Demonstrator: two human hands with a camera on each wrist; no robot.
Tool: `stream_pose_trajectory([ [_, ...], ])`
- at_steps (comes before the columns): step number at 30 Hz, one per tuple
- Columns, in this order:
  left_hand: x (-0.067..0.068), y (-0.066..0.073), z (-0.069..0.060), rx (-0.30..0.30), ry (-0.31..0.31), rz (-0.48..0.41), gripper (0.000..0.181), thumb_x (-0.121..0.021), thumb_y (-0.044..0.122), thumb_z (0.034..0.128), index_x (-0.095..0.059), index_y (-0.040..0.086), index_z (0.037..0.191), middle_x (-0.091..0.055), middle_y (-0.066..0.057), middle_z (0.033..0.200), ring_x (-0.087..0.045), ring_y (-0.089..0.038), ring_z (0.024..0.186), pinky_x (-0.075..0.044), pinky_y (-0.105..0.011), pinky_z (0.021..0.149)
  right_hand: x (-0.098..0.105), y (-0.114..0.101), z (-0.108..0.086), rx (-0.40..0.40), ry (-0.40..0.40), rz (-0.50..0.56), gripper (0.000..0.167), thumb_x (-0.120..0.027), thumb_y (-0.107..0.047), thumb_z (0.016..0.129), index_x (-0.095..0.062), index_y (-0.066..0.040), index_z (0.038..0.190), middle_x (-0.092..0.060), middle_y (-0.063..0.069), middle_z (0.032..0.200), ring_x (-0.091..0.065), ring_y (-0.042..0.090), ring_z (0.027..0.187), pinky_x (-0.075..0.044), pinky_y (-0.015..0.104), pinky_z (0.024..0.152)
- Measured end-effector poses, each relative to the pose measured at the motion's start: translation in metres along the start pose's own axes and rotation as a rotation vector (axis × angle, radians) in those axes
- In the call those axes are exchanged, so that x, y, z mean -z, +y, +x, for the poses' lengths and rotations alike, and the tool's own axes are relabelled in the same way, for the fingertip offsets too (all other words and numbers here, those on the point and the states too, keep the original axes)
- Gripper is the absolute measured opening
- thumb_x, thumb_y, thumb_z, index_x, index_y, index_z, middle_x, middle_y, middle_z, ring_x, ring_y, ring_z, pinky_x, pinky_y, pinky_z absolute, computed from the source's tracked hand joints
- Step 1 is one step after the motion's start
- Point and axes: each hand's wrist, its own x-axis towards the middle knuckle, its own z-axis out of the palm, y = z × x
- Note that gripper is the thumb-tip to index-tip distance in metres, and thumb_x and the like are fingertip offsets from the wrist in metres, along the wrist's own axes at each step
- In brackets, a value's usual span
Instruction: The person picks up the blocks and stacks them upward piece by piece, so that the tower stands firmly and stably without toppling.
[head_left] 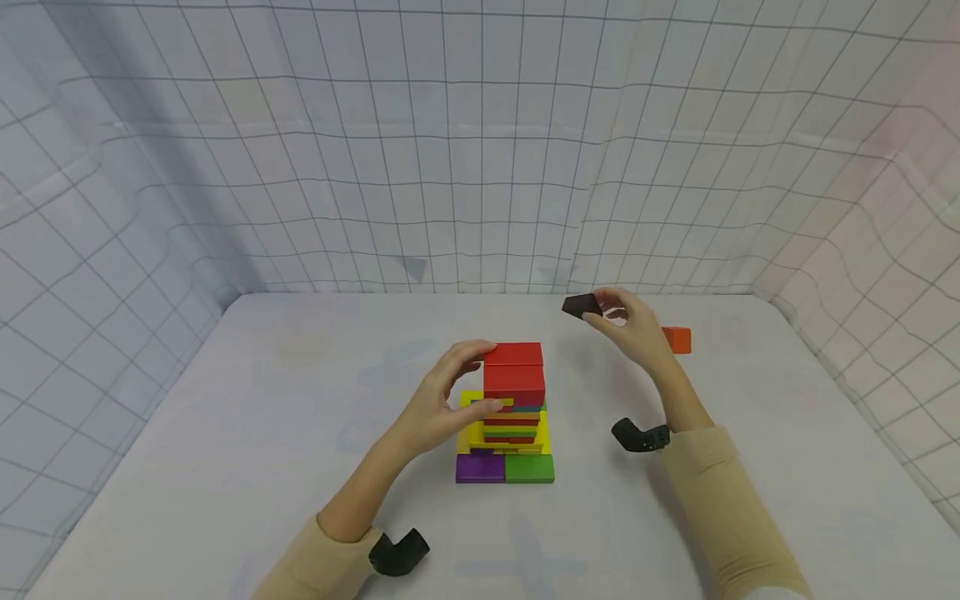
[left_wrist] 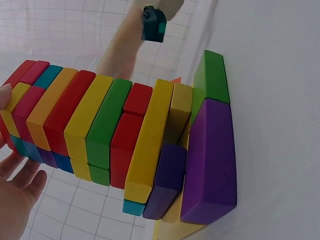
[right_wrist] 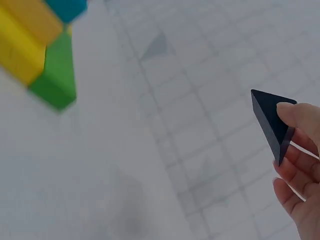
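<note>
A tall tower of colored wooden blocks [head_left: 513, 383] stands on the white table, with two red blocks on top and purple and green ones at its foot. My left hand [head_left: 441, 402] straddles the tower's upper part from the left. Its thumb lies at the front and its fingers reach the back edge; the left wrist view also shows fingertips against the upper blocks [left_wrist: 35, 107]. Off to the right and raised, my right hand [head_left: 632, 332] pinches a dark triangular block [right_wrist: 272, 117] between thumb and fingers. That block is apart from the tower.
An orange block [head_left: 678, 340] lies on the table behind my right wrist. Black curved wrist-worn pieces [head_left: 401, 552] hang by both sleeves. White gridded curtains [head_left: 487, 167] enclose the back and sides of the table [head_left: 262, 417].
</note>
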Motion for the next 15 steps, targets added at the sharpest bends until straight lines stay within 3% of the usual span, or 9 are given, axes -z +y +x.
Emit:
stream_pose_trajectory([
  [2,0.000,0.003,0.000,-0.015,0.003,0.013,0.058,-0.067,-0.009,0.0751,-0.041,-0.009,0.127,-0.045,-0.021,0.126,-0.044,-0.028,0.116,-0.038,-0.049,0.097,-0.002,-0.028,-0.003,0.068,-0.025,0.046,0.039,-0.067,-0.018,0.084,-0.055,-0.001,0.117,-0.059,0.012,0.105,-0.052,0.020,0.096,-0.045,0.038,0.086],
  [7,-0.001,-0.015,-0.001,-0.039,0.006,0.005,0.061,-0.068,-0.006,0.0758,-0.039,-0.005,0.129,-0.044,-0.019,0.128,-0.044,-0.029,0.116,-0.038,-0.049,0.097,-0.009,-0.080,-0.016,0.247,-0.137,0.189,0.033,-0.068,0.000,0.080,-0.056,0.001,0.111,-0.060,0.011,0.102,-0.052,0.016,0.090,-0.047,0.027,0.081],
  [10,-0.002,-0.025,-0.001,-0.022,0.004,-0.023,0.064,-0.069,0.000,0.0775,-0.037,0.002,0.132,-0.043,-0.014,0.131,-0.045,-0.026,0.118,-0.037,-0.045,0.100,-0.014,-0.095,-0.022,0.306,-0.199,0.232,0.033,-0.067,0.004,0.078,-0.056,0.002,0.109,-0.059,0.011,0.100,-0.053,0.016,0.089,-0.046,0.024,0.079],
  [15,-0.002,-0.028,-0.002,0.018,0.005,-0.055,0.065,-0.069,0.003,0.0791,-0.036,0.007,0.135,-0.041,-0.009,0.135,-0.044,-0.022,0.120,-0.035,-0.041,0.103,-0.023,-0.103,-0.027,0.320,-0.236,0.202,0.032,-0.069,0.000,0.079,-0.057,-0.002,0.108,-0.060,0.006,0.101,-0.054,0.015,0.090,-0.048,0.029,0.080],
])
